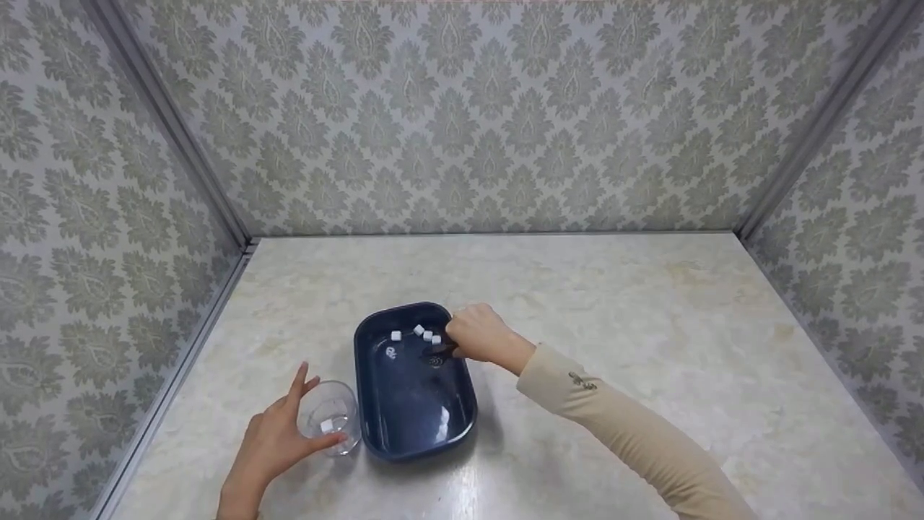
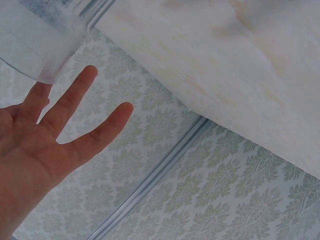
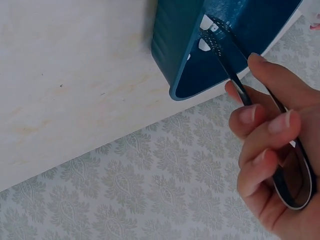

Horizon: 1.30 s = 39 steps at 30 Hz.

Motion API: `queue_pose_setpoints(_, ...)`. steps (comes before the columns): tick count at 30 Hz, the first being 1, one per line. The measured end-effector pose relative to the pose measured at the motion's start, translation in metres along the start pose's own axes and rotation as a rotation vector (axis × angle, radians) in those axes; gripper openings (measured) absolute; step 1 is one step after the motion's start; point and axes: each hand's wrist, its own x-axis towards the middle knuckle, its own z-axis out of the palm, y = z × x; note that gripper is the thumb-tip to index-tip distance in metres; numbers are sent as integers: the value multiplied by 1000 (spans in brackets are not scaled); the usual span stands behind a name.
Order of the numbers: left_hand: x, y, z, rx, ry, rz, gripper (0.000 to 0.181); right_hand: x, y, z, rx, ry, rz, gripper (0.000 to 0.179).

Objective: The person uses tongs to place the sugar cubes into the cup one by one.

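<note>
In the head view my right hand (image 1: 480, 334) is over the right rim of a dark blue rectangular dish (image 1: 411, 404). The right wrist view shows that hand gripping black tongs (image 3: 223, 60), their perforated tips down among white cubes (image 3: 205, 22) in the dish. Whether the tips pinch a cube is unclear. My left hand (image 1: 278, 437) holds a clear glass (image 1: 345, 404) left of the dish, thumb on the near side and fingers behind. One white cube (image 1: 327, 425) shows in the glass. The left wrist view has the glass (image 2: 35, 40) by spread fingers (image 2: 75, 97).
Several white cubes (image 1: 396, 336) lie at the dish's far end. A pale marbled table (image 1: 613, 310) extends beneath everything. Patterned walls (image 1: 462, 130) stand at the back and both sides, joined by grey corner strips (image 1: 170, 123).
</note>
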Motion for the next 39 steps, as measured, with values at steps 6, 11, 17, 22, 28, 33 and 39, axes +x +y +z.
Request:
queue_pose_setpoints(6, 0, 0, 0, 2, -15, -18, 116, -6, 1, -3, 6, 36, -24, 27)
queue_pose_setpoints(11, 0, 0, 0, -4, -18, -18, 116, -11, 1, -5, 37, 64, -39, 27)
queue_pose_setpoints(17, 0, 0, 0, -4, -12, -14, 115, -16, 1, -9, 62, 96, -60, 27)
queue_pose_setpoints(22, 0, 1, -1, 0, -3, -12, 115, -20, 2, -12, 89, 108, -75, 27)
queue_pose_setpoints(28, 0, 1, -1, 15, 3, -5, 115, -26, 7, -16, 137, 119, -75, 25)
queue_pose_setpoints(33, 1, 1, -1, 14, 0, -3, 116, -31, 11, -19, 186, 100, -64, 26)
queue_pose_setpoints(39, 1, 1, 0, 15, 2, -2, 115, -37, 15, -21, 214, 89, -62, 24)
